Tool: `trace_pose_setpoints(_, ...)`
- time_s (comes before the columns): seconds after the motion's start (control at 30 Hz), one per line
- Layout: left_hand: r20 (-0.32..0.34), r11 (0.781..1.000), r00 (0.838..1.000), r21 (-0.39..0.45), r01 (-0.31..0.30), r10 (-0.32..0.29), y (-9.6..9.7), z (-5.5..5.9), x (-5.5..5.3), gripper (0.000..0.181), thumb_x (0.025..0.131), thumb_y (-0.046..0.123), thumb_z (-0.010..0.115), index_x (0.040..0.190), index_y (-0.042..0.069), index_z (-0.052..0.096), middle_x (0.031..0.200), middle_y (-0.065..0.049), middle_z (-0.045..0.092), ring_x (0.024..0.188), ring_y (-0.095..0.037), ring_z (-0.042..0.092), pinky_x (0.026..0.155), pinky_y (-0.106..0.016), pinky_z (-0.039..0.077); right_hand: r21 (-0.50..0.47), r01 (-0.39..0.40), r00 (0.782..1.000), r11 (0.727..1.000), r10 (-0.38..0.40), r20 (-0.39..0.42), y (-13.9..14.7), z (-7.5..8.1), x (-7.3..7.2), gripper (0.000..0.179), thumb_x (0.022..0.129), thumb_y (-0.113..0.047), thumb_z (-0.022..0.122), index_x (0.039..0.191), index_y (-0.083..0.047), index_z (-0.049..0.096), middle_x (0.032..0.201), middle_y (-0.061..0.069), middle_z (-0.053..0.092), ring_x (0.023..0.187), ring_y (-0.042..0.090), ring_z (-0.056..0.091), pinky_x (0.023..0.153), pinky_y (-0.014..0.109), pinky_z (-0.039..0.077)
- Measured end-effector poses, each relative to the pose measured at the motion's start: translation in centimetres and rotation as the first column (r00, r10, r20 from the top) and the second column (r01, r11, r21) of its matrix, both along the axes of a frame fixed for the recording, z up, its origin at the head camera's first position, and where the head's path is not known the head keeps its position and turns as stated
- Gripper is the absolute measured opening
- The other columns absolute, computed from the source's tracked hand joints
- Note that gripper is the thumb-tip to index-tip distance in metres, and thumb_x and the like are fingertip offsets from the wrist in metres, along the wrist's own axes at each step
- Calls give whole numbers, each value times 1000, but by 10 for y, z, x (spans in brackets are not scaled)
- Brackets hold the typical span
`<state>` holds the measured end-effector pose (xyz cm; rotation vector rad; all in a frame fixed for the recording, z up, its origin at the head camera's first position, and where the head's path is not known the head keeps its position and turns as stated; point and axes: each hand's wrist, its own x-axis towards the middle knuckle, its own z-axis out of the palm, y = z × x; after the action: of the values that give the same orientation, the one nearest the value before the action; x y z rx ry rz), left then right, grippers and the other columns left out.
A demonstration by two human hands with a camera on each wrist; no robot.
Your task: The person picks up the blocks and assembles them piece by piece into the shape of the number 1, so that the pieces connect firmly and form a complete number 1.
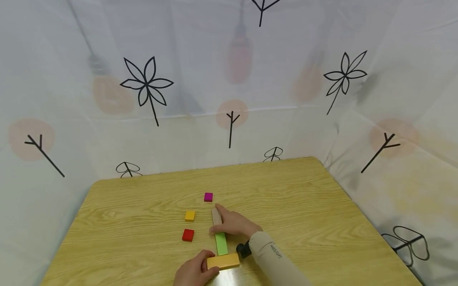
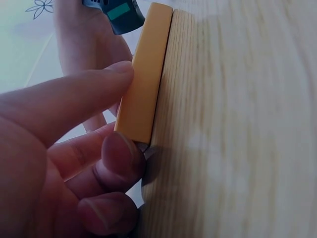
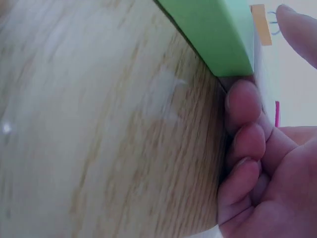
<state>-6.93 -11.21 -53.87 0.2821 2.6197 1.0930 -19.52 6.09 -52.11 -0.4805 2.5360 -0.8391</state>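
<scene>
Grasping an orange block [image 1: 223, 261] is the left hand [image 1: 193, 270]; a beige block [image 1: 216, 216], the right [image 1: 235, 223].

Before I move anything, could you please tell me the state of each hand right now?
Left hand: closed, holding the yellow-orange rectangular block between thumb and fingers.
Right hand: closed, gripping the pale beige rectangular block.

Beige sleeve [image 1: 280, 265] with dark lettering [image 1: 276, 251]
</scene>
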Motion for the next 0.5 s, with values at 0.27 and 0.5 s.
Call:
trace_pose_setpoints(0.27,-19,1000,1000,-14,-23,22,0,-2,0,44,76,53,61,106,21,57,62,11,43,47,-4,35,45,-23,27,-234,109,990,966,-84,115,12,-2,-10,75,85,-51,50,142,-13,19,93,9,63,74,19,57,70,37,45)
trace_pose_setpoints(0.5,-26,999,999,-10,-40,40,0,-1,1,44,75,53,62,105,22,58,61,11,43,46,-5,35,45,-23,27,-438,215,964,873,-118,238,17,-5,-23,48,97,-24,36,139,-5,25,78,14,57,58,23,58,55,34,49)
